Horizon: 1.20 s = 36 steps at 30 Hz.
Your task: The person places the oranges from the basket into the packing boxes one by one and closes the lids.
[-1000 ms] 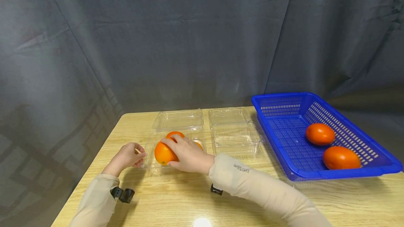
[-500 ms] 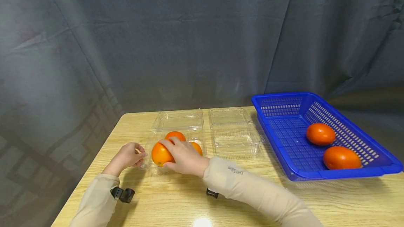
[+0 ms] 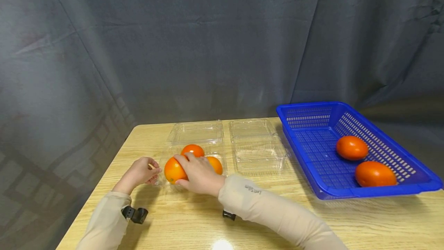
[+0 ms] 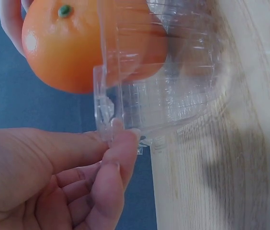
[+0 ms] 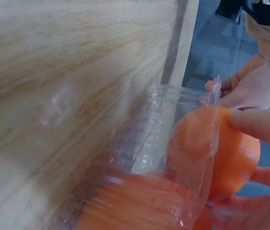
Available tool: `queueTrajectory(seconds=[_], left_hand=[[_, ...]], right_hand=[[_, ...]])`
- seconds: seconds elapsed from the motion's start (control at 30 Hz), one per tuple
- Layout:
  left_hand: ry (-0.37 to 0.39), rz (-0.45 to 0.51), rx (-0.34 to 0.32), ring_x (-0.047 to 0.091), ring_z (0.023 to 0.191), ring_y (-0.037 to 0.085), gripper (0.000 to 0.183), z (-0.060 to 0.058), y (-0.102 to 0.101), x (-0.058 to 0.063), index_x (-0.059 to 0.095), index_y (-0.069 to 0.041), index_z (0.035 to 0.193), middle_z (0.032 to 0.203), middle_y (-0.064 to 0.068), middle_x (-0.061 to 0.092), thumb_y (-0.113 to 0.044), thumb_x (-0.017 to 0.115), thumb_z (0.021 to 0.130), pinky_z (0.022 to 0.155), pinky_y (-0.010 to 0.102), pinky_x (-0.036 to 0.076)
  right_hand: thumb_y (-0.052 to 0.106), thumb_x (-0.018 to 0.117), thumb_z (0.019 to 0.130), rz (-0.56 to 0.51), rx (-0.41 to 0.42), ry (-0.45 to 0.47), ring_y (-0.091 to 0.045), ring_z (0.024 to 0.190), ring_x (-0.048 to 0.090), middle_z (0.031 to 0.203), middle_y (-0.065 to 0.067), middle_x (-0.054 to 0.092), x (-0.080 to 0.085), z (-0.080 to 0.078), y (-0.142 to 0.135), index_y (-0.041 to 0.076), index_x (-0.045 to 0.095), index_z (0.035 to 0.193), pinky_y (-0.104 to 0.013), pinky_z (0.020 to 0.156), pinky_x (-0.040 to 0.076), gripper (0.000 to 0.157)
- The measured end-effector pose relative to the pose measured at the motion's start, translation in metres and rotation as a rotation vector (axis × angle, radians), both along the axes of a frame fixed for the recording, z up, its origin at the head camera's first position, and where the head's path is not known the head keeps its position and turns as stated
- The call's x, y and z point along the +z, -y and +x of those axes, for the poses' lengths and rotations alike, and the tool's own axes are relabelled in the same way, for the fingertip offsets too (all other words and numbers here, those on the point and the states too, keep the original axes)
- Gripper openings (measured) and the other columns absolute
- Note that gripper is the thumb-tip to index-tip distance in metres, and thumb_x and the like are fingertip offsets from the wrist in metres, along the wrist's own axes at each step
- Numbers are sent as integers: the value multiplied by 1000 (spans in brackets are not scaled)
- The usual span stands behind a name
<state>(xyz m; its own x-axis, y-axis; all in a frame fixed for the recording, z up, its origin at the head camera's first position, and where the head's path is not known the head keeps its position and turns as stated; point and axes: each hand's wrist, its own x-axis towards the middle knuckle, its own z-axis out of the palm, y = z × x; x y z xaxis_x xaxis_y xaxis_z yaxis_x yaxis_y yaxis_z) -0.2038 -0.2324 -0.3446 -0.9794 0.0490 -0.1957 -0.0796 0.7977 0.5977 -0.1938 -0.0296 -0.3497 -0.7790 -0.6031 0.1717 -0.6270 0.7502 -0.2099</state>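
My left hand [image 3: 140, 172] pinches the front left corner of a clear plastic clamshell box [image 4: 187, 98] between thumb and fingers, at its rim. My right hand [image 3: 202, 176] grips an orange [image 3: 174, 170] from above and the right, at the left side of that box. In the left wrist view this orange, with its green stem end showing, sits partly below the rim and partly above it. Two more oranges lie in the box: one at the back [image 3: 192, 150], one at the right [image 3: 215, 165], partly behind my right hand. The box's lid [image 3: 195, 131] lies folded open behind.
A second clear clamshell box [image 3: 260, 153] stands open to the right, with nothing in it. Beyond it, a blue plastic basket [image 3: 306, 167] holds two orange-red fruits, one farther back [image 3: 352, 147] and one nearer [image 3: 375, 173]. A grey curtain [image 3: 222, 49] hangs behind the table.
My right hand has moved left and slightly towards me with the orange, uncovering more of the other two. My left hand has kept its place at the box's corner.
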Motion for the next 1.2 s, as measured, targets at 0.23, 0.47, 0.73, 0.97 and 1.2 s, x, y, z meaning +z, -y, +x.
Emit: queueTrajectory(seconds=[0.23, 0.47, 0.73, 0.97, 1.2], left_hand=[[-1, 11, -5, 55, 53, 11, 20, 0, 0, 0, 53, 11, 97, 65, 9, 59, -6, 58, 90, 58, 32, 56], [0, 9, 5, 55, 52, 11, 18, 1, -1, 1, 54, 11, 96, 65, 8, 59, -6, 58, 90, 57, 31, 56], [6, 12, 14, 55, 52, 10, 17, 1, -2, 0, 54, 10, 96, 65, 8, 59, -5, 59, 89, 57, 30, 56], [0, 2, 4, 56, 53, 11, 18, 1, -2, 1, 54, 11, 96, 68, 10, 60, -5, 59, 89, 58, 32, 56], [-3, -2, -2, 55, 52, 11, 18, 1, -1, 1, 55, 11, 96, 66, 9, 60, -6, 59, 89, 58, 31, 56]], right_hand=[[47, 63, 85, 9, -33, 9, -22, 106, 60, 127, -9, 51, -3, 1, 5, 23, 33, 142, -43, 97, 42, 69], [48, 62, 85, 40, -53, -5, -20, 103, 60, 123, -8, 52, -4, 1, 10, 25, 32, 143, -41, 98, 42, 69], [47, 60, 86, 48, -54, -19, -22, 108, 59, 124, -5, 53, -6, 2, 13, 25, 35, 141, -43, 100, 41, 65], [45, 61, 86, 41, -47, -29, -22, 106, 60, 123, -5, 54, -8, 2, 14, 23, 37, 139, -44, 100, 40, 62], [42, 59, 88, 69, -54, 8, -22, 110, 59, 131, -6, 51, -7, 2, 16, 25, 34, 143, -46, 103, 38, 62]])
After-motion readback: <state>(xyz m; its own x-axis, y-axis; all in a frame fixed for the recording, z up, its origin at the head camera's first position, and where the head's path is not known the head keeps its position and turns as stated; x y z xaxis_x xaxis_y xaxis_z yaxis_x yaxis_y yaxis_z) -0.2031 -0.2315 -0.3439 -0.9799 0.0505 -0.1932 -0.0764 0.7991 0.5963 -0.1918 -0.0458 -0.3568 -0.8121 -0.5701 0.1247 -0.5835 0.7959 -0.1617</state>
